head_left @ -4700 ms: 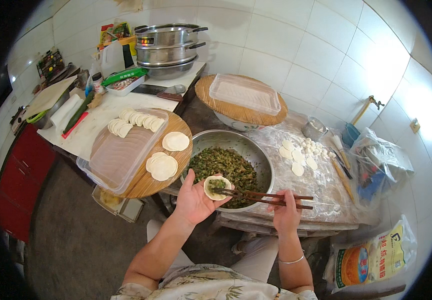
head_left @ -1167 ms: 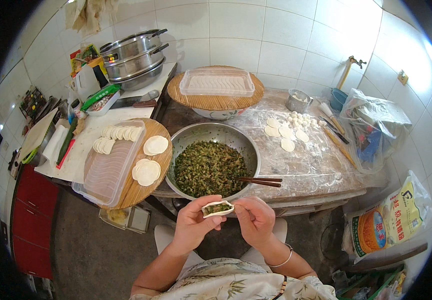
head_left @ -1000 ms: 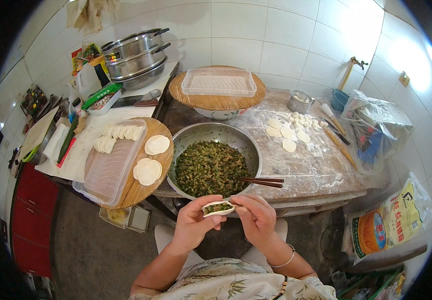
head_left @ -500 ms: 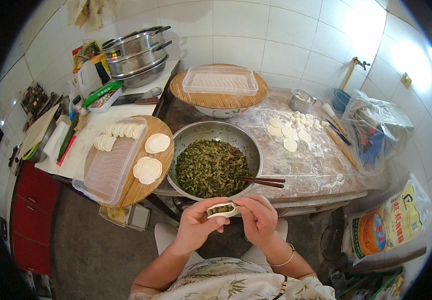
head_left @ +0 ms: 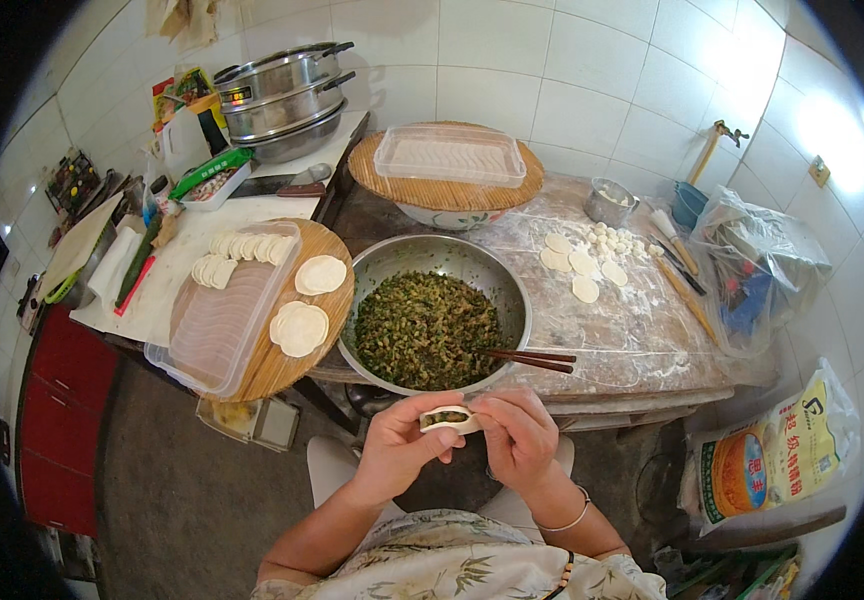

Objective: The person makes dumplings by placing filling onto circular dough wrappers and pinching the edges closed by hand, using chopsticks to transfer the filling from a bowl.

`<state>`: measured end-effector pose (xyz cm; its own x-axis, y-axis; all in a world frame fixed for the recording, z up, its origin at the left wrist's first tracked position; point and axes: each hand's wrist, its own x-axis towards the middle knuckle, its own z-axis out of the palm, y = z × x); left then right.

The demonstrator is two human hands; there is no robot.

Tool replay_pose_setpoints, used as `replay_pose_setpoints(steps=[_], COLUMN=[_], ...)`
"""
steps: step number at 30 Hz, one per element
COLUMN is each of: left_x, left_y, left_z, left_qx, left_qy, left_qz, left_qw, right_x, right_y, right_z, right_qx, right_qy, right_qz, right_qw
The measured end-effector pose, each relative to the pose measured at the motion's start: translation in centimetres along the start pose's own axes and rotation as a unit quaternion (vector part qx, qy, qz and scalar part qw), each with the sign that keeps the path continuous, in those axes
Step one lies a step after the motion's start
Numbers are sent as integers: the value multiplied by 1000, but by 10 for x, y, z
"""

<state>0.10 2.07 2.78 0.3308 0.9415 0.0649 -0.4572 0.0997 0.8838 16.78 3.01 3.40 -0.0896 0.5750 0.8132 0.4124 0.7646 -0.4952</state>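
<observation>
A half-folded dumpling (head_left: pixel 460 425), its green filling showing through the open left part, is held in front of my body. My left hand (head_left: pixel 400 446) cradles it, thumb in front and fingers behind. The fingertips of my right hand (head_left: pixel 520 440) pinch the wrapper's right end together. Just beyond my hands stands a steel bowl (head_left: pixel 519 330) of chopped green filling (head_left: pixel 422 335), with brown chopsticks (head_left: pixel 527 358) leaning out over its right rim. To the left, round wrappers (head_left: pixel 299 329) lie stacked on a round wooden board (head_left: pixel 337 270), beside a clear plastic tray (head_left: pixel 214 330) with rows of finished dumplings (head_left: pixel 252 247).
Flattened dough rounds (head_left: pixel 584 263) and small dough pieces (head_left: pixel 624 240) lie on the floured table (head_left: pixel 642 340), near a rolling pin (head_left: pixel 689 303). Behind the bowl, a lidded basin carries another clear tray (head_left: pixel 449 155). A flour sack (head_left: pixel 772 455) stands at right; stacked steamers (head_left: pixel 282 95) at back left.
The whole view has shifted slightly. Both hands stay on the dumpling, and my right fingers still pinch its right end; its filling remains visible.
</observation>
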Motion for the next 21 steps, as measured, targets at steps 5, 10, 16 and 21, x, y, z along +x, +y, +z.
replay_pose_setpoints(steps=[5,10,16,21], left_x=[-1,-1,-2,-1], left_y=[1,2,0,-4], left_z=[-2,-1,-2,-6], left_qx=[28,26,6,11], left_qy=[-16,-9,0,1], left_qz=[3,-5,2,11], left_qw=[999,1000,1000,1000], right_x=[1,-4,-3,4], right_y=[-3,-3,-1,-6], right_z=[1,3,4,5], right_qx=[-8,-7,-21,-3], right_qy=[-23,-6,-1,-19], right_qz=[-6,26,4,-7], right_qw=[1000,1000,1000,1000])
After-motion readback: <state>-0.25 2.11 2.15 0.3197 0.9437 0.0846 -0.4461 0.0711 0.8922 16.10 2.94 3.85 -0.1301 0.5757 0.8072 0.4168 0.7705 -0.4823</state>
